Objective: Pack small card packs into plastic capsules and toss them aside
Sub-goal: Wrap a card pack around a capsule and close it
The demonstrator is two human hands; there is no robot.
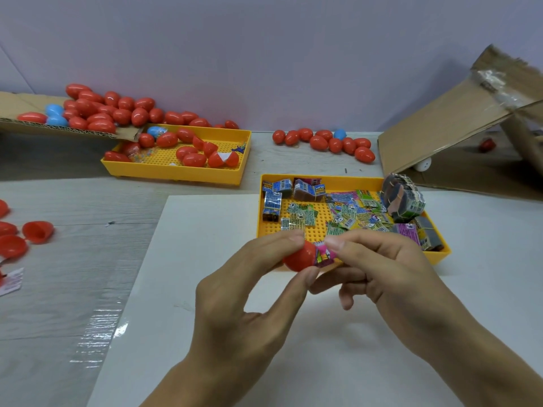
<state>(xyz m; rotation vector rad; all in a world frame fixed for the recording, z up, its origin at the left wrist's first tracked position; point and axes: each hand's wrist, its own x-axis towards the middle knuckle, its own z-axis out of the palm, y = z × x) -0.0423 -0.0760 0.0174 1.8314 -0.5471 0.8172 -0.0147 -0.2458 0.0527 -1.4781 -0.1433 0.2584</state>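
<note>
My left hand point(249, 292) grips a red capsule half point(299, 257) between thumb and fingers, just above the near edge of the yellow tray point(352, 180) of card packs. My right hand point(390, 271) pinches a pink card pack point(324, 254) whose end sits in the capsule's open mouth. The tray holds several small wrapped card packs point(352, 212) in blue, green and pink, plus banded bundles point(407, 201) at its right side.
A second yellow tray point(182, 171) at the back left holds red capsules, some open. Several closed red and blue capsules lie on cardboard point(17, 113) at far left and in a row point(326, 141) by the wall. Open capsule halves point(38, 230) lie left. A cardboard box point(458, 127) stands right.
</note>
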